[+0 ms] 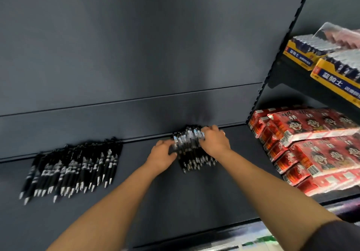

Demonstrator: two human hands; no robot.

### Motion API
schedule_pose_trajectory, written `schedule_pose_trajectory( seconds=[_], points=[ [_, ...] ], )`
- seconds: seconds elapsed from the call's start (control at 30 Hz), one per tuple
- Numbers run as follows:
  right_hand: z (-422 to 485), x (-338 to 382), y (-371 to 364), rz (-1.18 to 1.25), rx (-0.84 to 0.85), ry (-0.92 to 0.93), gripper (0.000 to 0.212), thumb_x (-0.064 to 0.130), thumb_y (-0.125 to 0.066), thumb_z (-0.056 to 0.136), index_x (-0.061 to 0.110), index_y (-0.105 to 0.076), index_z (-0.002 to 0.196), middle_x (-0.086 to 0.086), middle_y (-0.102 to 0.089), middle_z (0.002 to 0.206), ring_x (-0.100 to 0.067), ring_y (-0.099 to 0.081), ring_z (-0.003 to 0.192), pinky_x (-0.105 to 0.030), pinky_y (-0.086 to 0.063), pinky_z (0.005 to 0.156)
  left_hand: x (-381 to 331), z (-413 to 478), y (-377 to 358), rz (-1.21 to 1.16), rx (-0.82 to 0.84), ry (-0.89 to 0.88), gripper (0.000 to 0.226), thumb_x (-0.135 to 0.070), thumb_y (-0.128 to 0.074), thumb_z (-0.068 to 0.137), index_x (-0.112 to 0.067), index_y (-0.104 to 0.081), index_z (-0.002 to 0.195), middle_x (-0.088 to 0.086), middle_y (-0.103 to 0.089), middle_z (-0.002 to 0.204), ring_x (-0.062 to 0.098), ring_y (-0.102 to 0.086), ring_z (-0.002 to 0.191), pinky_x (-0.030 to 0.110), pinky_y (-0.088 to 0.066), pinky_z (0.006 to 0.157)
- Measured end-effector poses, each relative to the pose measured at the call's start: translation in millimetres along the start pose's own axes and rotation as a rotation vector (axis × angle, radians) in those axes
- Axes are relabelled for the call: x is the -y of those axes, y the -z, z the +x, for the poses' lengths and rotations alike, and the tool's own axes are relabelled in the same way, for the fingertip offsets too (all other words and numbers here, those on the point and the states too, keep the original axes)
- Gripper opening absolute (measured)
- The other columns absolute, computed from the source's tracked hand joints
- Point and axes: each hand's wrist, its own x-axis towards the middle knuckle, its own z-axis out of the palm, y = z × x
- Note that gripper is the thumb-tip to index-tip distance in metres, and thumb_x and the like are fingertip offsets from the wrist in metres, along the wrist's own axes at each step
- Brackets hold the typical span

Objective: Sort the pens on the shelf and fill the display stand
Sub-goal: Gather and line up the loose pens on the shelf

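Nearest us, a dark sleeve (335, 235) covers the right upper arm, and both bare forearms reach in over the front lip of the dark grey metal shelf (155, 202). Plain shelf surface shows under the arms and in a broad band between the two groups of pens, from the front lip to the back ledge.

On the left lies a row of black plastic click pens (74, 169), side by side, silver tips toward us and clips up against the raised back ledge; a few tips stick out further than the rest. Well apart from it, to the right, sits a bundle of black plastic pens (190, 147) (motion blur hides its finer detail), also tips toward us and touching the ledge. Our left hand (162, 156) curls its fingers round the bundle's left side. Our right hand (214, 140) lies over its top right, fingers bent down onto the pens.

Past the perforated black upright (272, 75), the neighbouring bay holds red shrink-wrapped drink cartons (311, 149) stacked in layers, their near corner close to the right forearm. On the shelf above, yellow and blue cardboard trays (335, 71) hold rows of small dark, pale-topped items, with a clear plastic packet (341, 36) lying on top. Farthest off, the flat dark grey back panel (136, 46) rises behind everything.
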Motion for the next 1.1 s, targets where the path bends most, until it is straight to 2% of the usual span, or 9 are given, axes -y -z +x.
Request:
schedule_pose_trajectory(
  seconds=[0.27,0.43,0.63,0.83,0.97,1.1],
  points=[
    [-14.7,61.9,-12.4,-0.013,-0.048,0.303,0.033,0.029,-0.049,0.095,0.018,-0.055,0.126,-0.01,-0.051,0.124,-0.032,-0.047,0.114,-0.037,-0.042,0.095,31.8,-42.4,29.9,0.05,-0.146,0.037,0.03,-0.019,-0.054,0.091,-0.014,-0.057,0.121,0.008,-0.053,0.12,0.022,-0.053,0.11,0.028,-0.042,0.095],
    [-23.7,114.7,-22.0,0.019,0.045,0.433,0.032,0.029,-0.05,0.095,0.018,-0.057,0.124,-0.009,-0.052,0.124,-0.031,-0.047,0.117,-0.037,-0.042,0.097,63.4,-66.4,55.1,0.011,-0.225,0.058,0.023,-0.014,-0.054,0.09,-0.011,-0.062,0.111,0.009,-0.059,0.108,0.021,-0.058,0.095,0.022,-0.04,0.084],
    [-33.0,187.8,-43.7,0.002,0.182,0.504,0.034,0.029,-0.05,0.096,0.018,-0.053,0.128,-0.008,-0.049,0.124,-0.029,-0.05,0.115,-0.036,-0.044,0.095,119.2,-91.1,94.6,-0.031,-0.282,0.108,0.023,-0.012,-0.054,0.089,-0.01,-0.063,0.11,0.01,-0.06,0.107,0.024,-0.058,0.097,0.027,-0.045,0.086],
    [-41.5,260.9,-74.5,-0.027,0.244,0.39,0.041,0.029,-0.052,0.095,0.015,-0.048,0.133,-0.012,-0.044,0.131,-0.031,-0.049,0.119,-0.038,-0.044,0.098,191.6,-104.2,136.7,-0.005,-0.281,0.094,0.025,-0.015,-0.054,0.09,-0.013,-0.062,0.114,0.009,-0.058,0.115,0.023,-0.055,0.106,0.033,-0.044,0.094],
    [-43.9,290.4,-91.4,-0.028,0.226,0.222,0.041,0.03,-0.052,0.094,0.013,-0.048,0.132,-0.012,-0.039,0.133,-0.035,-0.046,0.119,-0.039,-0.046,0.095,232.8,-103.8,156.2,0.016,-0.252,0.092,0.028,-0.019,-0.055,0.092,-0.016,-0.059,0.119,0.008,-0.053,0.122,0.024,-0.05,0.113,0.038,-0.043,0.097],
    [-49.7,296.2,-107.1,0.012,0.192,0.008,0.048,0.034,-0.054,0.093,0.015,-0.042,0.136,-0.012,-0.03,0.14,-0.038,-0.036,0.125,-0.041,-0.042,0.096,258.5,-102.4,160.9,0.073,-0.261,0.133,0.034,-0.026,-0.055,0.09,-0.024,-0.054,0.124,0.005,-0.047,0.128,0.024,-0.044,0.117,0.036,-0.041,0.097]
  ],
)
